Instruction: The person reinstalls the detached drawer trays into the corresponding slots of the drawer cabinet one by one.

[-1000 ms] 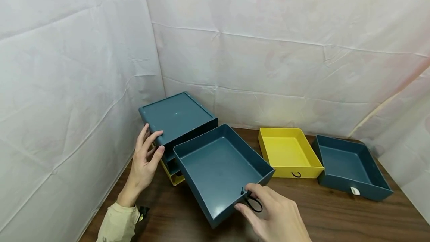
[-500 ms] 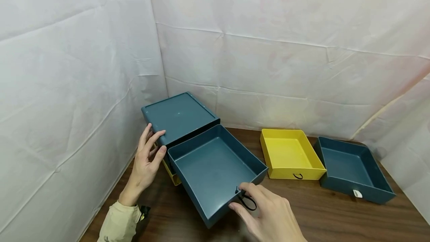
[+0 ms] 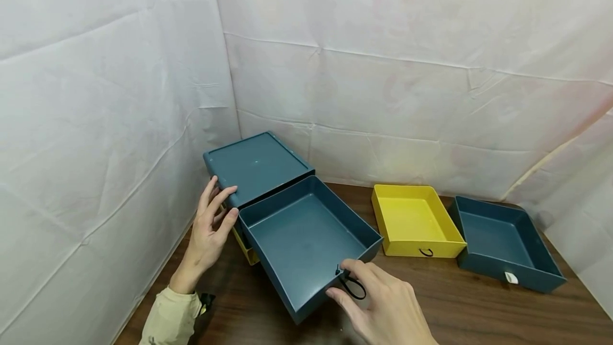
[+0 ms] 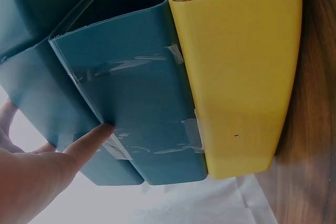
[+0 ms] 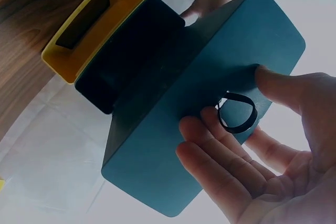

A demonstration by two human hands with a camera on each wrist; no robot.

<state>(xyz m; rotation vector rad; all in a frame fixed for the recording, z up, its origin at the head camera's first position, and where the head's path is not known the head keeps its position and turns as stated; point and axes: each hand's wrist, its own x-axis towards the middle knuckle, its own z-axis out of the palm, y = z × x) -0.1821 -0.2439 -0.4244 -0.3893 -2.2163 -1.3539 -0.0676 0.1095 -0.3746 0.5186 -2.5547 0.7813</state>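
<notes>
A dark blue-green drawer (image 3: 306, 238) is held up in front of a drawer cabinet (image 3: 258, 166), its back edge at the top opening. My right hand (image 3: 388, 300) grips the drawer's front wall by the black loop handle (image 5: 247, 114). One finger lies over the rim, while the thumb and other fingers press the outer face. My left hand (image 3: 203, 238) rests on the cabinet's left side with its fingers spread. In the left wrist view, one fingertip touches a taped seam between two blue-green cases (image 4: 128, 77). The yellow bottom case (image 4: 241, 77) stands beside them.
To the right, a yellow drawer (image 3: 412, 217) with a black loop stands on the wooden table (image 3: 431, 302). Beside it is another blue-green drawer (image 3: 503, 238) with a white tab. White cloth (image 3: 383, 68) hangs behind and to the left.
My right hand has moved the blue-green drawer leftward, bringing its back edge up to the cabinet's top opening. In the last half second it has hardly moved. My left hand stays on the cabinet.
</notes>
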